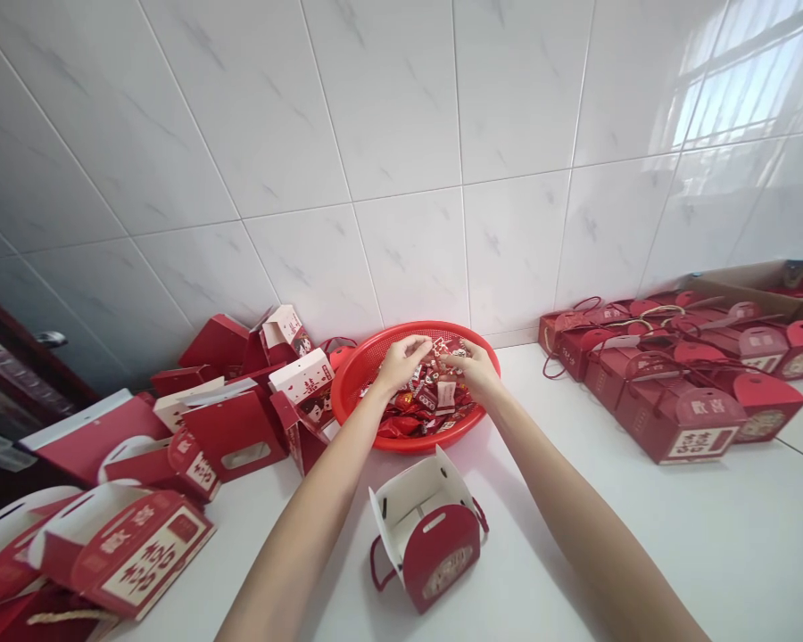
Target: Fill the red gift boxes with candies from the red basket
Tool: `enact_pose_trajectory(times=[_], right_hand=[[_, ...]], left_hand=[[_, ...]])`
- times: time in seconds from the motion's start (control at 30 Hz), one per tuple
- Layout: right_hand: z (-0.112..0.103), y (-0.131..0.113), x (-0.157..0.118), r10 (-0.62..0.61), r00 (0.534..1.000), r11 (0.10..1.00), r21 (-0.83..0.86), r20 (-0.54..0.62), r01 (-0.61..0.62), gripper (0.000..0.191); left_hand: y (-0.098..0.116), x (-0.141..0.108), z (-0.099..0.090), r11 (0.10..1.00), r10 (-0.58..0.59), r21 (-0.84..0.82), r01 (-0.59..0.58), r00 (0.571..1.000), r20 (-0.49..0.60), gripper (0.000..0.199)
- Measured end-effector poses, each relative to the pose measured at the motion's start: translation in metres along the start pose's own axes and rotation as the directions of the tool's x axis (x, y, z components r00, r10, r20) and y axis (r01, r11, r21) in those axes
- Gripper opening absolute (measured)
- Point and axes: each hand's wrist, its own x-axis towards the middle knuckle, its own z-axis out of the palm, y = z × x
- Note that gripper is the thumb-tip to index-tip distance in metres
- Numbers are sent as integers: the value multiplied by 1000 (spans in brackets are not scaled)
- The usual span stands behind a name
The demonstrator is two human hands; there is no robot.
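Note:
A red plastic basket (pixel 348 406) against the tiled wall holds many small wrapped candies (pixel 425 401). Over its left part is my left hand (pixel 405 361), thumb and fingers pinched together on something I cannot make out. My right hand (pixel 472 366) is over the right part of the basket, its fingers curled around something too small to name among the red wrappers. Nearer to me, between my forearms, stands an open red box (pixel 442 544) with a white inside and dark red cord handles; its flaps are up.
Open and partly folded red boxes (pixel 247 423) crowd the left side. Closed red boxes with cords (pixel 669 401) stand in rows at the right. Behind them is a cardboard carton (pixel 742 283). White wall tiles (pixel 408 250) rise behind the basket.

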Motion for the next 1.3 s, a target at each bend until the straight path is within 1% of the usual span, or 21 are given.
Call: enact_pose_trajectory(times=[0.07,0.13,0.2,0.23,0.27,0.33,0.47,0.57,0.67,0.77,0.87,0.9,0.97,1.03,1.13,1.17,1.27,1.3], right_hand=[[-1,1,1,-17,1000,1000,-11,15,17,35],[-1,1,3,-25,1000,1000,-15,9,25,32],[-1,1,3,-29,1000,1000,-12,9,29,30],[0,1,3,-31,999,999,-8,14,31,30],[0,1,3,-30,999,1000,-5,21,30,29],[0,1,3,-20,999,1000,-1,27,20,31],[0,2,3,-10,1000,1000,0,19,10,35],[0,2,2,-13,1000,1000,-12,17,13,34],[0,1,1,-19,1000,999,-31,19,20,32],[2,0,0,-25,1000,999,-43,18,26,31],[2,0,-2,-21,999,998,-53,31,23,31],[2,0,-2,-17,999,998,-53,31,19,32],[2,1,-3,-8,1000,999,-48,30,9,33],[2,1,-3,-3,999,999,-46,37,5,34],[2,1,-5,3,999,999,-54,44,-1,35],[2,0,-5,8,999,998,-60,41,-6,35],[3,-2,-7,28,999,997,-75,17,-26,35],[3,-3,-7,32,999,997,-77,8,-32,36]], left_hand=[[-3,-4,-4,995,-43,92,38,998,52,34],[-5,-12,-10,979,-90,194,59,984,153,24],[-3,-23,-17,958,-133,283,51,951,278,14],[-2,-28,-20,946,-154,322,41,930,333,13],[0,-32,-21,933,-173,359,29,910,376,13],[4,-37,-22,904,-206,428,7,883,422,16],[7,-36,-14,832,-256,555,-27,867,427,28],[6,-33,-7,769,-301,638,-28,865,401,29],[5,-32,-5,726,-328,686,-31,863,385,29],[4,-32,-5,708,-318,705,-51,868,382,21],[4,-32,-4,695,-287,716,-68,886,363,4],[4,-33,-4,690,-277,721,-70,894,352,4],[5,-34,-5,676,-269,734,-72,903,336,15],[8,-35,-8,660,-279,747,-81,897,344,18],[13,-36,-12,635,-314,765,-110,867,386,8],[16,-36,-12,623,-330,773,-118,857,396,11],[21,-35,-11,578,-387,807,-118,831,398,35],[22,-34,-9,564,-405,818,-112,826,392,41]])
